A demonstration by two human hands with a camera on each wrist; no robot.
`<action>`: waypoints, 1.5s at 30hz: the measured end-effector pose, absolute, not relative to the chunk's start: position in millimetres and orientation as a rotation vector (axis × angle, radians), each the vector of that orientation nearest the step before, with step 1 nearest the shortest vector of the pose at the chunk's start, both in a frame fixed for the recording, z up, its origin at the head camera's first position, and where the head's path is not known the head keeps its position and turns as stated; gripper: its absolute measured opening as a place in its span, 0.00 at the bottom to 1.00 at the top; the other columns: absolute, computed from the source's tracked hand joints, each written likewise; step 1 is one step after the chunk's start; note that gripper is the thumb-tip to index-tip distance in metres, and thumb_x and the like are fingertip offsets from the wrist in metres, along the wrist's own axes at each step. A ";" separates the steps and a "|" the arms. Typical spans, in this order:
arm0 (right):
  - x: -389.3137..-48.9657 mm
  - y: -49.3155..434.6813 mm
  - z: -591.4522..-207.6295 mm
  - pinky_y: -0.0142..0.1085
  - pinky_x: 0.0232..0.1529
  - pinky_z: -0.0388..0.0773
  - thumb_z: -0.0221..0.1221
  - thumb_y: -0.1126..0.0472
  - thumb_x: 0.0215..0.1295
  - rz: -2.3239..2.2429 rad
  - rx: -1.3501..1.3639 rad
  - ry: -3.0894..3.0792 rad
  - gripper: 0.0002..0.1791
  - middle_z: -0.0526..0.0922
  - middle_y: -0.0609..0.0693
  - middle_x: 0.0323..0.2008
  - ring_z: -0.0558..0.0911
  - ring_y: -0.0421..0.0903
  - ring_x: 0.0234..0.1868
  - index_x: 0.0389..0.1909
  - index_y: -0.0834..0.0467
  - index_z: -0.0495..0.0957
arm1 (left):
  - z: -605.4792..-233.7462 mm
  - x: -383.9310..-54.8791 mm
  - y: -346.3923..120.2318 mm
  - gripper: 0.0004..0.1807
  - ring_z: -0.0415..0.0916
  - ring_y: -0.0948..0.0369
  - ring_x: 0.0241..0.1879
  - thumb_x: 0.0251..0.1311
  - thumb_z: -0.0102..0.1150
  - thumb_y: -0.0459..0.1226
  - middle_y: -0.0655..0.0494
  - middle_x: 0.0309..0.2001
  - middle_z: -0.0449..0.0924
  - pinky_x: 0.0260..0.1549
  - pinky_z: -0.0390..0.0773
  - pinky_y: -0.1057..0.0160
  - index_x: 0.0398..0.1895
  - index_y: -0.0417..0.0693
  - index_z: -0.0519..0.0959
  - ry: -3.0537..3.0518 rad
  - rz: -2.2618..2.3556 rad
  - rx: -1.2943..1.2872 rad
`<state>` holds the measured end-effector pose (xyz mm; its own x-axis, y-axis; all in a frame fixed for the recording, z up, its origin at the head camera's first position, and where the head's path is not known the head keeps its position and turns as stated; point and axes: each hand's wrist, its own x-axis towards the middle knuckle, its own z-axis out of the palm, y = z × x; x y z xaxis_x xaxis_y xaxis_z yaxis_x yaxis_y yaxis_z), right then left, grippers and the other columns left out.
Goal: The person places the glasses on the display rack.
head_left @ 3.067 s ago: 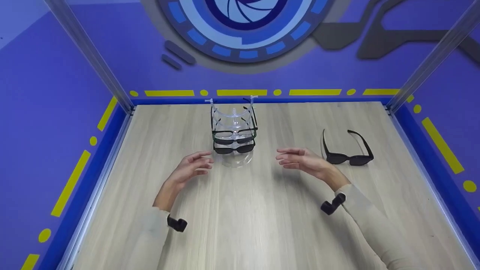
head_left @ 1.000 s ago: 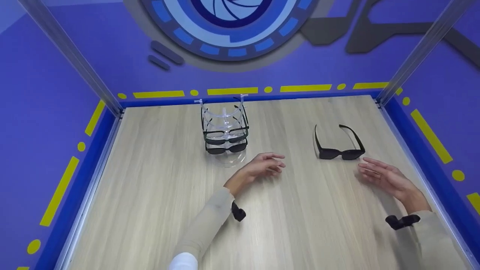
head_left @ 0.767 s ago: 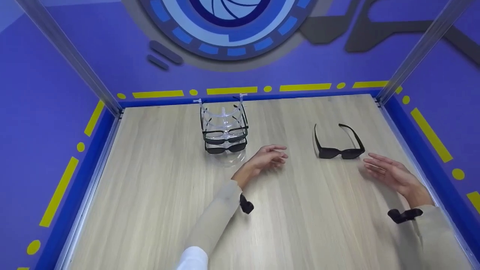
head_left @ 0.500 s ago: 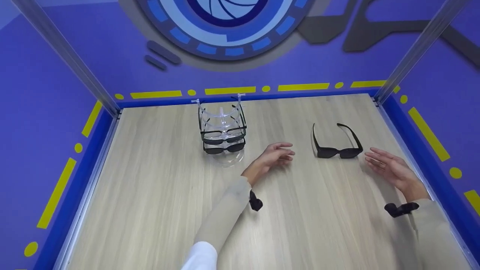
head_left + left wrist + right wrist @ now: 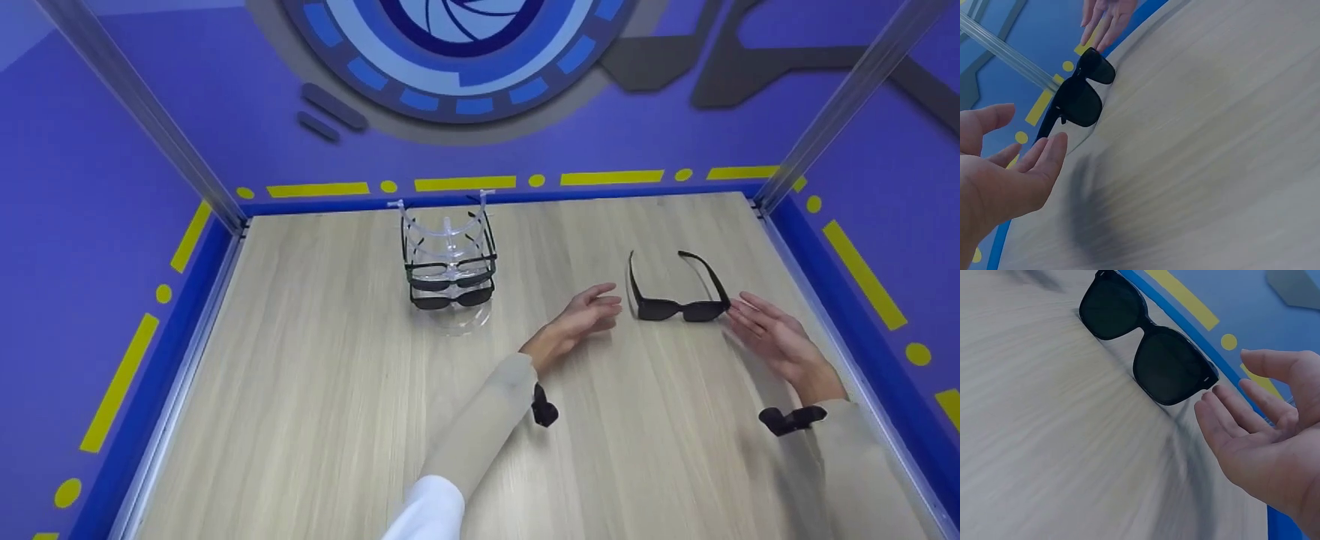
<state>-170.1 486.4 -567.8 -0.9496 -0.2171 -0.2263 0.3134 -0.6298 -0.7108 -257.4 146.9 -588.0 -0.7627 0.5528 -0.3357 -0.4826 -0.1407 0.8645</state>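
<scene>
A pair of black sunglasses (image 5: 681,310) stands on the table at the right, arms unfolded and pointing toward the back wall. My left hand (image 5: 578,322) hovers just left of it, fingers relaxed and holding nothing. On the other side is my right hand (image 5: 777,337), its fingertips right at the outer corner of the frame. In the right wrist view the dark lenses (image 5: 1168,365) lie just beyond those fingers, which are loosely extended. The left wrist view shows the sunglasses (image 5: 1081,95) past my left fingertips, with the right hand (image 5: 1109,19) behind them.
A clear plastic glasses stand (image 5: 450,244) stands at the back, left of centre. It carries several pairs, including clear-lens glasses (image 5: 450,267) and dark sunglasses (image 5: 452,298). Blue panels with yellow marks (image 5: 465,183) enclose the wooden table (image 5: 315,375) at the back and sides.
My left hand has moved right from beside the stand to the sunglasses' left side. The right hand went right, past the sunglasses, then closed in on their right corner. The sunglasses stay put.
</scene>
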 end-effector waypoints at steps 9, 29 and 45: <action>-175.3 478.3 -571.5 0.37 0.55 0.84 0.39 0.71 0.81 -2.563 0.233 1.206 0.22 0.88 0.51 0.52 0.86 0.45 0.54 0.53 0.54 0.82 | -592.1 -253.9 161.4 0.36 0.65 0.45 0.74 0.70 0.57 0.32 0.43 0.78 0.61 0.75 0.64 0.44 0.80 0.47 0.58 1.422 1.938 0.140; -162.5 470.4 -578.4 0.31 0.49 0.83 0.47 0.62 0.82 -2.313 0.426 1.491 0.17 0.89 0.45 0.45 0.87 0.41 0.47 0.51 0.43 0.84 | -592.9 -255.5 147.8 0.30 0.76 0.42 0.62 0.70 0.55 0.27 0.39 0.57 0.82 0.70 0.71 0.43 0.75 0.41 0.64 1.377 1.968 0.123; -163.4 468.4 -583.2 0.34 0.58 0.83 0.44 0.68 0.81 -2.299 0.303 1.497 0.16 0.88 0.49 0.52 0.86 0.40 0.55 0.59 0.53 0.77 | -596.9 -261.2 148.8 0.30 0.81 0.61 0.39 0.67 0.58 0.29 0.55 0.37 0.82 0.61 0.80 0.50 0.72 0.40 0.67 1.477 1.884 0.006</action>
<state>-163.4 468.4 -583.2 -0.9049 -0.1955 -0.3781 0.4249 -0.3610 -0.8302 -261.2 148.8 -596.9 -0.7335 0.5375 -0.4159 -0.5322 -0.0737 0.8434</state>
